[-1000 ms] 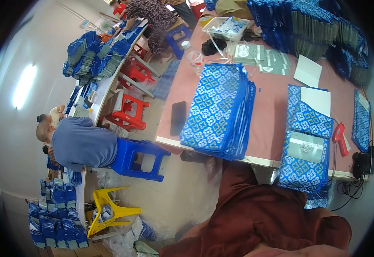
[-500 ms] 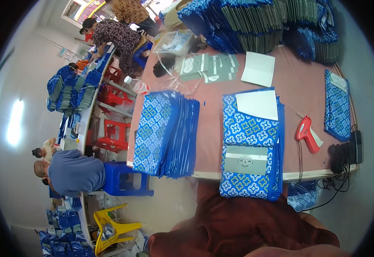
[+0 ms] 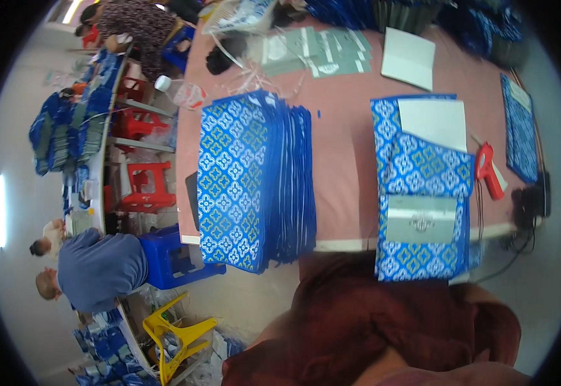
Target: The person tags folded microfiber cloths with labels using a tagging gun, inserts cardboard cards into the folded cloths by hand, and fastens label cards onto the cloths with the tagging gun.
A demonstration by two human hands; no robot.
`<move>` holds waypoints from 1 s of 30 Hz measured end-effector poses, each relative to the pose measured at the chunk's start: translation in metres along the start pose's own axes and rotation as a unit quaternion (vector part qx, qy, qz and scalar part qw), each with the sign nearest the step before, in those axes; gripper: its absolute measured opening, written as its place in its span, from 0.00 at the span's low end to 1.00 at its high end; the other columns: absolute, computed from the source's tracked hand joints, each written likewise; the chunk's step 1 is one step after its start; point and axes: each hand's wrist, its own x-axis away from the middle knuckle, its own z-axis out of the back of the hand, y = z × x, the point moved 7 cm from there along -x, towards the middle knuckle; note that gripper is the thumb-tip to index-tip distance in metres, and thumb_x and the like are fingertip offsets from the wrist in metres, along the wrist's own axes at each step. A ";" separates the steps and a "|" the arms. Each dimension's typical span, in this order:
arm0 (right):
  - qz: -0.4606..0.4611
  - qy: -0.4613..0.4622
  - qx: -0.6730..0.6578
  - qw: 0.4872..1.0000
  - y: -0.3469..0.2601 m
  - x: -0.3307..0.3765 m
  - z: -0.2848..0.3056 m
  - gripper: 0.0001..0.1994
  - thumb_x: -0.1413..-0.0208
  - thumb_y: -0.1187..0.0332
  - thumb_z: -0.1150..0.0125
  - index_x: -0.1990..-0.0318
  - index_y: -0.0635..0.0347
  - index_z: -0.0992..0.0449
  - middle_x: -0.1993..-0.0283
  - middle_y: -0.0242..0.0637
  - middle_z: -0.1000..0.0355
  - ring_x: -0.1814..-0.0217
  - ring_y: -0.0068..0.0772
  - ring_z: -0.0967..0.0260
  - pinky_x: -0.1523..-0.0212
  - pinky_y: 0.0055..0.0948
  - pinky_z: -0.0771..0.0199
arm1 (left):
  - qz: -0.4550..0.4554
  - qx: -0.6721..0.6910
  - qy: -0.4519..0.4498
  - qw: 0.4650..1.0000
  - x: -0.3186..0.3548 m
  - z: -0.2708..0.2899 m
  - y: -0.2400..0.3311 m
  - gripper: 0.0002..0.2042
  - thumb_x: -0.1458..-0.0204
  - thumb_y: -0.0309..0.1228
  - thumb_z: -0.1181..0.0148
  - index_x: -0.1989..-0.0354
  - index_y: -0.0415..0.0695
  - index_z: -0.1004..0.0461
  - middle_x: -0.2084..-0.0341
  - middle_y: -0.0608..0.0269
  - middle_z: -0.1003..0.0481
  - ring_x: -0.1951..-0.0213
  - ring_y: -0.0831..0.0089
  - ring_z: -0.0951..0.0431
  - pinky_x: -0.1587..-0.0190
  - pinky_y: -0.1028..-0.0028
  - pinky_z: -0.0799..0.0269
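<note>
- Centrally, a pink counter (image 3: 344,167) carries two stacks of blue patterned bags: a thick fanned stack (image 3: 248,183) toward its left edge, overhanging the near edge, and a flatter stack (image 3: 422,193) toward its right, also overhanging the near edge.
- One grey card (image 3: 420,219) lies on the flatter stack near the near edge; one white sheet (image 3: 433,123) lies on its far end.
- One red tagging gun (image 3: 486,168) rests just beside the flatter stack's right side.
- One further white sheet (image 3: 407,59) and several grey-green cards (image 3: 316,51) lie toward the far edge.
- One more blue bag (image 3: 520,128) lies along the right edge.
- Open counter runs as a bare strip between the two stacks.
- Neither hand of the wearer appears; only a maroon garment (image 3: 383,328) shows below the near edge.
- Two other people sit at a second table (image 3: 103,161) to the left.
</note>
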 end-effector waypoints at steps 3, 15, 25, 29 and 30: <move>-0.019 -0.024 0.026 0.999 -0.002 0.043 -0.012 0.16 0.48 0.56 0.37 0.62 0.61 0.21 0.67 0.46 0.22 0.63 0.47 0.24 0.63 0.42 0.27 | 0.010 0.006 -0.031 0.999 0.008 0.000 -0.019 0.10 0.37 0.29 0.54 0.59 0.37 0.27 0.70 0.58 0.24 0.66 0.70 0.24 0.61 0.71 0.29; 0.003 -0.140 0.164 0.977 0.024 0.146 -0.045 0.16 0.49 0.56 0.37 0.62 0.60 0.21 0.66 0.47 0.21 0.62 0.49 0.24 0.62 0.43 0.26 | 0.057 0.091 -0.065 0.992 0.088 -0.062 -0.123 0.10 0.36 0.29 0.54 0.59 0.37 0.27 0.70 0.59 0.25 0.67 0.72 0.25 0.62 0.72 0.29; -0.033 -0.098 0.168 0.980 -0.004 0.239 -0.072 0.16 0.49 0.56 0.37 0.62 0.60 0.21 0.65 0.48 0.21 0.61 0.51 0.23 0.61 0.44 0.26 | -0.030 0.040 -0.123 0.991 0.041 -0.046 -0.073 0.10 0.36 0.29 0.55 0.59 0.37 0.27 0.69 0.60 0.25 0.67 0.73 0.25 0.62 0.73 0.29; -0.094 -0.076 0.162 0.979 -0.120 0.255 0.026 0.15 0.51 0.58 0.39 0.62 0.58 0.19 0.59 0.53 0.23 0.53 0.56 0.26 0.55 0.48 0.26 | -0.046 0.051 -0.087 0.994 0.043 -0.007 -0.062 0.10 0.36 0.29 0.55 0.59 0.37 0.27 0.69 0.60 0.25 0.67 0.74 0.25 0.62 0.73 0.29; -0.123 -0.042 0.142 0.981 -0.127 0.260 0.037 0.15 0.51 0.58 0.40 0.62 0.59 0.19 0.59 0.54 0.23 0.52 0.56 0.26 0.54 0.49 0.26 | -0.051 0.053 -0.082 0.994 0.044 0.000 -0.055 0.10 0.36 0.29 0.55 0.59 0.37 0.27 0.69 0.60 0.25 0.67 0.74 0.25 0.62 0.73 0.29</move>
